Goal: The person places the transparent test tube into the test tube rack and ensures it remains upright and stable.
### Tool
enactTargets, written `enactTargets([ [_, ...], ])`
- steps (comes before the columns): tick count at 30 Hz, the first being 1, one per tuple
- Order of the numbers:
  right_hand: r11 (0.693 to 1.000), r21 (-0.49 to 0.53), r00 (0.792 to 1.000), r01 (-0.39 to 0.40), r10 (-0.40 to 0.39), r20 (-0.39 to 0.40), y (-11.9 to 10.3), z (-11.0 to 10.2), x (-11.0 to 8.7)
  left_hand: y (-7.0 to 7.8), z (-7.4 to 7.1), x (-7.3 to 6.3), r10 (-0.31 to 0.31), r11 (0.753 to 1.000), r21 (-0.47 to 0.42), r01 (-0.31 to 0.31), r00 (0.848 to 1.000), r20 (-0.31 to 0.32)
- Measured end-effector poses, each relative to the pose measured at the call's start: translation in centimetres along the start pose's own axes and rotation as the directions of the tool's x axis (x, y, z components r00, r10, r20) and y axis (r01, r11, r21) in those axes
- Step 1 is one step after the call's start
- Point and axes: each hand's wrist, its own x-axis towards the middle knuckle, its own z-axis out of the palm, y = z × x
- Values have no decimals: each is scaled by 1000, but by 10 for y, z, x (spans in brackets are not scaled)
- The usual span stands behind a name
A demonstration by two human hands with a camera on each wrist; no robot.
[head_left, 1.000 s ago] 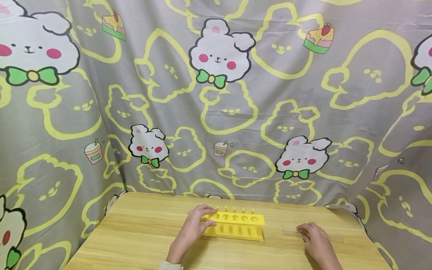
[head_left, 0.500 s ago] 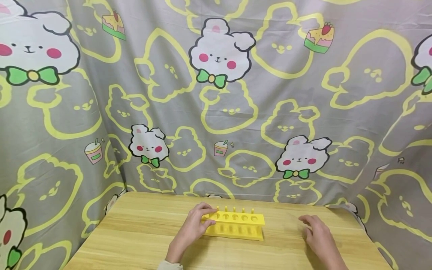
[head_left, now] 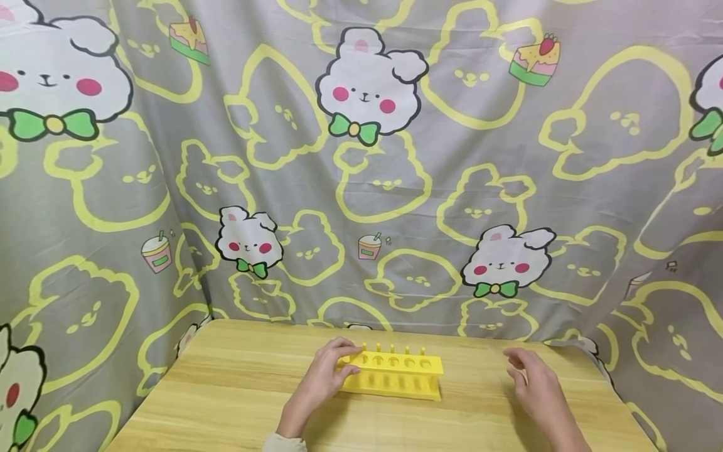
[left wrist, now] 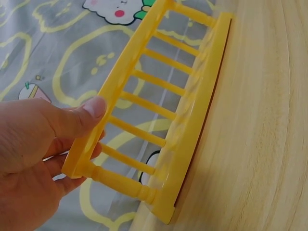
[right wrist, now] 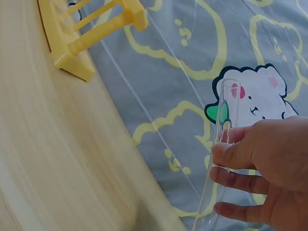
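A yellow test tube rack [head_left: 390, 376] stands upright on the table, with a row of round holes in its top plate and several pegs behind them. My left hand [head_left: 324, 376] grips the left end of that top plate, thumb on the near edge and fingers beyond it, as the left wrist view shows. To the right of the rack, apart from it, my right hand [head_left: 533, 380] pinches a clear test tube [right wrist: 222, 108] between thumb and fingers. Its rim shows in the right wrist view; in the head view the tube is barely visible.
The wooden table [head_left: 226, 383] extends around the rack to both sides. A grey curtain [head_left: 390, 188] printed with rabbits hangs behind the table's back edge and along both sides.
The test tube, earlier lying flat on the table under my right hand, has been picked up. My right hand has risen slightly with it. The left hand and the rack have stayed in place.
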Motion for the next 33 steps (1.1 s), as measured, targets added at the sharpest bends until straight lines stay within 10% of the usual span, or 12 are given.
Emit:
enactTargets([
  [33,992,97,995,-84,89,-47,-17,-12,9,-3,1,2,-22,1000,16,22,1000,0],
])
